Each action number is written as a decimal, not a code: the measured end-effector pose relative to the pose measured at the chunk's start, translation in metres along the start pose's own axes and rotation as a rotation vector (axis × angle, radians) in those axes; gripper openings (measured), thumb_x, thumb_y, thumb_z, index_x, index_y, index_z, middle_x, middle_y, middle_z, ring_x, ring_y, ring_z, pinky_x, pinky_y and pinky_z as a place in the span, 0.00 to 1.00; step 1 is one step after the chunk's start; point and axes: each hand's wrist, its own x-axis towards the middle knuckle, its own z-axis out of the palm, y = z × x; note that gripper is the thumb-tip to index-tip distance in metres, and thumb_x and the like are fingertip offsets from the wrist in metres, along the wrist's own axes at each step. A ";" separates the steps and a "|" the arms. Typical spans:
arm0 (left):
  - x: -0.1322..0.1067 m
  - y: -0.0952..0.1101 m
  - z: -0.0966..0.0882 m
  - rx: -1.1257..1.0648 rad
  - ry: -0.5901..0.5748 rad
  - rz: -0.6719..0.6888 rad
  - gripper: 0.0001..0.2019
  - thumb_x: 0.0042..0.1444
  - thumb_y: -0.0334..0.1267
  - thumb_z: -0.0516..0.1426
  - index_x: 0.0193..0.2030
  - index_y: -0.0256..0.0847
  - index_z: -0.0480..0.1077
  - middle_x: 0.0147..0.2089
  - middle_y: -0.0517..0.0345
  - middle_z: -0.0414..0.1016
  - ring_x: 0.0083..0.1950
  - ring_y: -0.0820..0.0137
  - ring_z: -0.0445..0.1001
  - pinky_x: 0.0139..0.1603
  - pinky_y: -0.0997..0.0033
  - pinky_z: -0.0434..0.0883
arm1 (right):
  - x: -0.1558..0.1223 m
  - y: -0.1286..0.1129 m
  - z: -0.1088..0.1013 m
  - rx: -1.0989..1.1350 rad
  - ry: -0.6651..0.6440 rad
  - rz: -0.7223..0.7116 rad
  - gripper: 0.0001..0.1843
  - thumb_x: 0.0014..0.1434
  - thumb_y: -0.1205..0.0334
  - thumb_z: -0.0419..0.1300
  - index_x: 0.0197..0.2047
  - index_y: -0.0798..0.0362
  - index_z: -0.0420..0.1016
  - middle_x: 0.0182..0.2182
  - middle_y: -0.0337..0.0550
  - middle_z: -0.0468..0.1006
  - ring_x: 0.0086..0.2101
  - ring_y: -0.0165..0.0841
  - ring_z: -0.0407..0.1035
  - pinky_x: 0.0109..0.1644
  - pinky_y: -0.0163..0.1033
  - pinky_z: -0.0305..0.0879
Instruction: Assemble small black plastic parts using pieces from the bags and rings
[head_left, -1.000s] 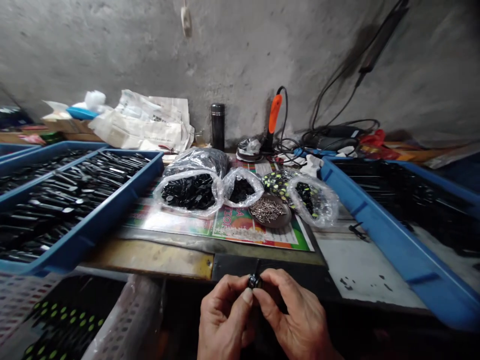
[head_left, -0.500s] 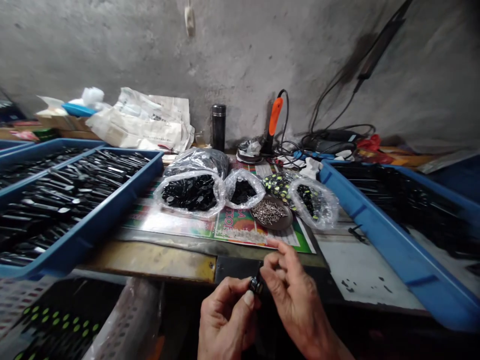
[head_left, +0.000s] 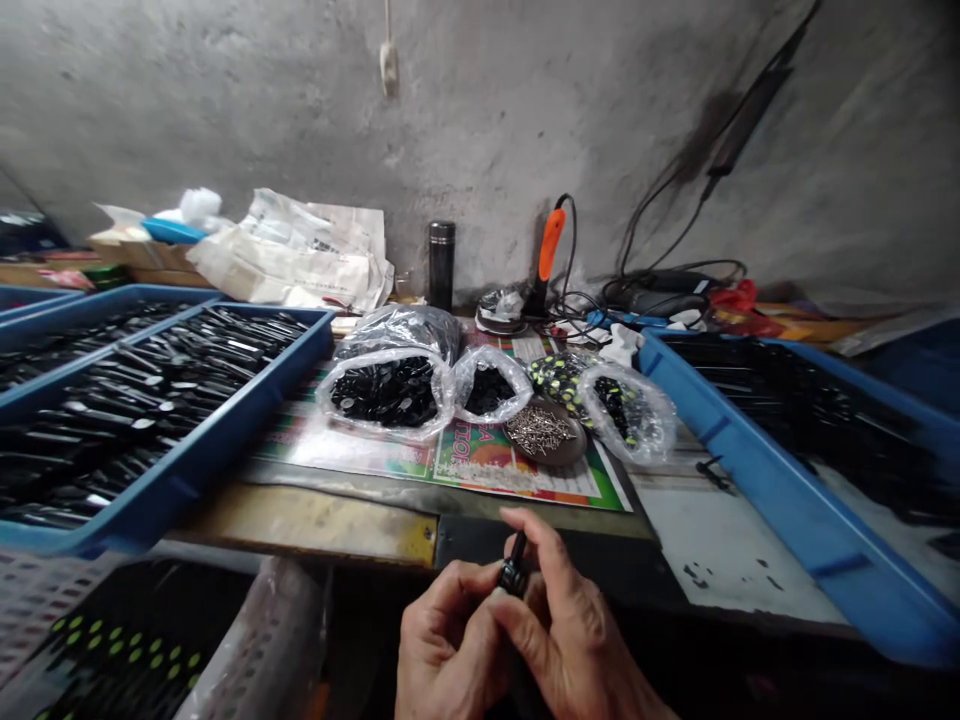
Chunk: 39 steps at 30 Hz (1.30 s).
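Right hand's fingers have closed back in over the work, no longer lifted and spread as half a second earlier. Small black part [head_left: 513, 577], with a thin dark stem [head_left: 519, 546] standing up from it, sits just above the bench's front edge, held between both hands. Left hand [head_left: 450, 640] pinches it, thumb and forefinger pressed together on its sides. Right hand [head_left: 570, 640] is curled tight beside it, forefinger arching up by the stem; whether it grips the part or only steadies it, cannot tell. Step in hand looks like close fitting or checking of this one piece, judged from the pinch; next move calls for a steady hold and fine fingertip control, the part being so small. Ahead lie a black metal strip [head_left: 540, 540] and a brass-toned plate [head_left: 315, 525], then a printed paper sheet [head_left: 480, 480] bearing a dark dish of small screws [head_left: 544, 432] and clear plastic bags of black parts [head_left: 386, 392]. Blue trays of long black pieces flank both sides [head_left: 247, 425]. Orange-handled corded tool [head_left: 551, 243] and steel flask [head_left: 442, 265] stand by the concrete wall [head_left: 225, 100].
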 end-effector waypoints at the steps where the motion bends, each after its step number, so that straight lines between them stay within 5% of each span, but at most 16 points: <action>1: 0.000 0.000 0.000 0.010 -0.014 -0.005 0.20 0.43 0.52 0.72 0.32 0.36 0.78 0.17 0.67 0.63 0.15 0.85 0.55 0.16 0.85 0.51 | 0.000 0.000 0.000 -0.003 0.009 0.007 0.22 0.72 0.50 0.50 0.64 0.48 0.57 0.36 0.39 0.75 0.28 0.29 0.76 0.31 0.27 0.74; 5: -0.001 0.000 -0.002 0.018 0.028 0.013 0.20 0.42 0.52 0.72 0.31 0.35 0.78 0.21 0.63 0.69 0.15 0.85 0.55 0.15 0.84 0.51 | 0.000 0.000 0.002 0.075 0.068 0.024 0.21 0.72 0.50 0.49 0.63 0.50 0.56 0.35 0.38 0.72 0.23 0.26 0.72 0.27 0.26 0.71; 9: -0.002 0.000 -0.004 0.014 0.005 0.000 0.19 0.43 0.51 0.72 0.33 0.37 0.78 0.15 0.69 0.61 0.15 0.84 0.54 0.17 0.85 0.49 | -0.003 0.000 0.004 0.008 0.031 -0.033 0.23 0.72 0.46 0.48 0.63 0.49 0.57 0.34 0.37 0.73 0.23 0.27 0.72 0.28 0.27 0.71; 13: 0.001 0.000 -0.010 0.074 -0.037 -0.013 0.21 0.44 0.53 0.71 0.34 0.37 0.77 0.24 0.62 0.72 0.15 0.84 0.58 0.16 0.83 0.54 | 0.000 0.000 -0.001 0.032 0.113 0.016 0.21 0.72 0.45 0.50 0.58 0.51 0.60 0.32 0.36 0.72 0.23 0.27 0.73 0.25 0.27 0.70; 18: 0.000 -0.003 -0.015 0.077 -0.031 -0.047 0.22 0.45 0.54 0.70 0.35 0.38 0.75 0.15 0.69 0.61 0.15 0.83 0.55 0.16 0.84 0.53 | -0.001 -0.006 -0.001 -0.033 0.106 -0.132 0.16 0.72 0.47 0.51 0.40 0.50 0.65 0.28 0.35 0.72 0.26 0.28 0.72 0.28 0.29 0.69; 27: -0.002 -0.003 -0.007 0.095 0.000 0.029 0.21 0.46 0.54 0.70 0.34 0.37 0.75 0.19 0.68 0.64 0.16 0.84 0.57 0.16 0.85 0.54 | -0.005 -0.003 0.020 -0.339 0.302 -0.292 0.17 0.76 0.56 0.45 0.36 0.53 0.65 0.23 0.37 0.70 0.20 0.29 0.69 0.25 0.33 0.63; 35: -0.001 -0.002 -0.009 0.064 -0.015 0.026 0.21 0.44 0.53 0.71 0.35 0.38 0.75 0.19 0.69 0.64 0.16 0.84 0.57 0.16 0.86 0.54 | -0.004 -0.004 0.011 -0.132 0.169 -0.192 0.20 0.75 0.49 0.44 0.38 0.53 0.65 0.25 0.36 0.72 0.23 0.28 0.72 0.26 0.30 0.64; 39: -0.002 -0.004 -0.010 0.067 -0.004 0.014 0.22 0.45 0.53 0.71 0.36 0.37 0.75 0.19 0.69 0.64 0.15 0.84 0.57 0.15 0.85 0.54 | -0.007 -0.005 0.010 -0.161 0.131 -0.202 0.19 0.76 0.53 0.44 0.36 0.52 0.64 0.24 0.37 0.71 0.22 0.28 0.71 0.25 0.30 0.65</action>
